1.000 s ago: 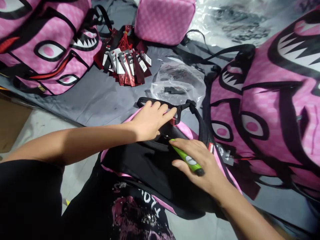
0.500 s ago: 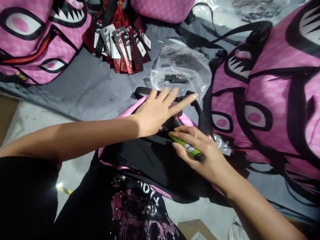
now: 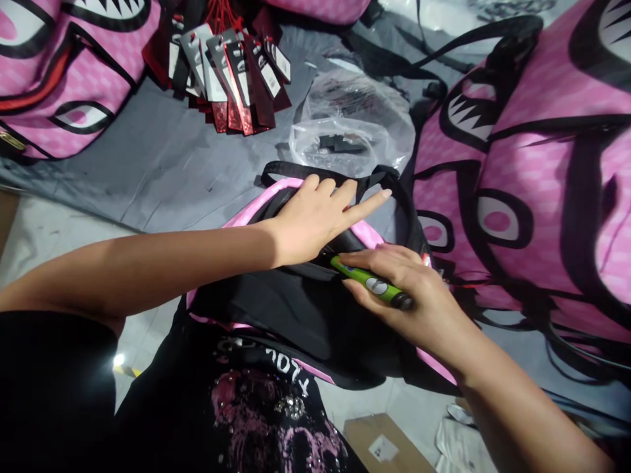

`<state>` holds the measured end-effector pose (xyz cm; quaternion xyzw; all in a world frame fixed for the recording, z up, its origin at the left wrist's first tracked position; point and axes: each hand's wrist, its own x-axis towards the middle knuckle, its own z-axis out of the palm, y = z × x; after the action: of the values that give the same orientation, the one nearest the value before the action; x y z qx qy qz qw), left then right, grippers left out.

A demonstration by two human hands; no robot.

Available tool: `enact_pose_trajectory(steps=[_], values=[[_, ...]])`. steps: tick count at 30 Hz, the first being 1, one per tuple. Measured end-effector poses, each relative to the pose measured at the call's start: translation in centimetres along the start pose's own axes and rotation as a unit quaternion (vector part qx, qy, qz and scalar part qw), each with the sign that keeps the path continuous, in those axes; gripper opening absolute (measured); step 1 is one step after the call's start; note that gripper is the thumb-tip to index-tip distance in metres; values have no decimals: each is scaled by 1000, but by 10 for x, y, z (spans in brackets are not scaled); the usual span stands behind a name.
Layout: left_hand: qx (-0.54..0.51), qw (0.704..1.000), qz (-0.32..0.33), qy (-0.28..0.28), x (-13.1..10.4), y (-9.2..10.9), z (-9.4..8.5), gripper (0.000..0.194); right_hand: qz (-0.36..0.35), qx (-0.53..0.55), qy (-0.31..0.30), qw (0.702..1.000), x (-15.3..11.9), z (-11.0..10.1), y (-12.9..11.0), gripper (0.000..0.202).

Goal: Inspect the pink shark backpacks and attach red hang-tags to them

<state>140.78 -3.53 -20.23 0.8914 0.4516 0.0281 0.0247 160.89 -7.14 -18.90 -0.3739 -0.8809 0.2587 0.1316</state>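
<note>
the right hand (image 3: 417,299) is clamped round the green tool (image 3: 362,277), whose long axis slants forward-left over the black bag (image 3: 276,305) toward the left hand (image 3: 315,220), its grip hidden.

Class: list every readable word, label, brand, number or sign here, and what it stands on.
Nothing reads with certainty.
White lettering on the dark clothing: too distorted.
Hang tags: print too small.
Green-handled tool in the right hand: marks too blurred.
White label on the cardboard box: too blurred.
Red label beside the right hand: too small.
</note>
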Motion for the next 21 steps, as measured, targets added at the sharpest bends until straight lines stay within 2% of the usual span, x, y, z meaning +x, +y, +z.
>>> enact_pose_trajectory(steps=[9, 16, 21], values=[[3, 999, -2, -51, 0, -2, -8, 80, -15, -6, 22, 1000, 9, 6, -4, 19], [-15, 998, -11, -67, 0, -2, -9, 81, 50, -30, 76, 995, 3, 15, -16, 17], [-20, 997, -8, -75, 0, -3, -12, 78, 70, -49, 109, 990, 2, 23, -22, 17]])
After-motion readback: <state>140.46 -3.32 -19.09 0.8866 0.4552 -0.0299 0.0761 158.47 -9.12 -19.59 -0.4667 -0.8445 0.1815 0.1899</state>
